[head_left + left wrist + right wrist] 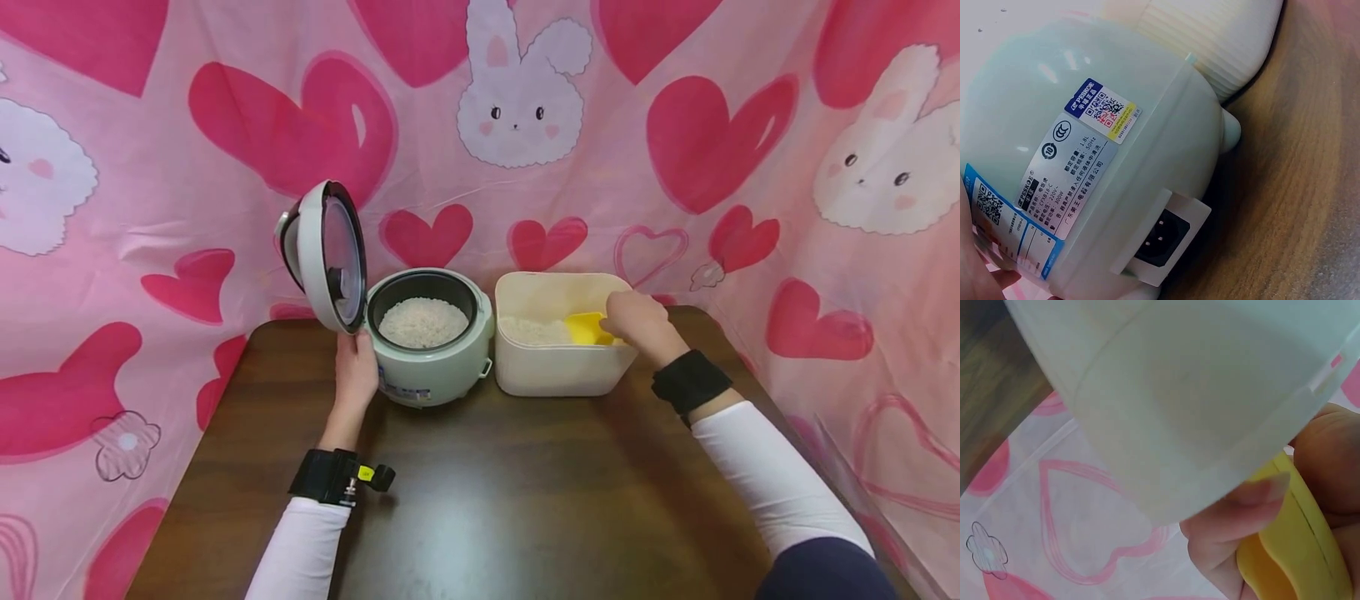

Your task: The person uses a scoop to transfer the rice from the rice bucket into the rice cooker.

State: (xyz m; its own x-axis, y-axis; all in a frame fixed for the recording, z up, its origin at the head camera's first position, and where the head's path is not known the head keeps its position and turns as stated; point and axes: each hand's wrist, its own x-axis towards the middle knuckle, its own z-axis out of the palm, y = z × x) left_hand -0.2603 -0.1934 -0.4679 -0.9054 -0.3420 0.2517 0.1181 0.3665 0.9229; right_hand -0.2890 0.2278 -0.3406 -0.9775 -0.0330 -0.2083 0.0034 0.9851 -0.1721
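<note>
L hand (356, 367) flat vs rice cooker (431, 350) side, steadying it (lid up); R hand (636, 323) fingers clamped on yellow scoop (587, 327) in rice bin (558, 367).

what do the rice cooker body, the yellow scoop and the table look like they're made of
Rice cooker body: likely glossy moulded plastic, pale green-white, with soft highlights and a moulded socket recess. Yellow scoop: smooth opaque plastic, by its even colour and thin rim. Table: dark wood or wood-look laminate, with streaked grain and a slight sheen.
</note>
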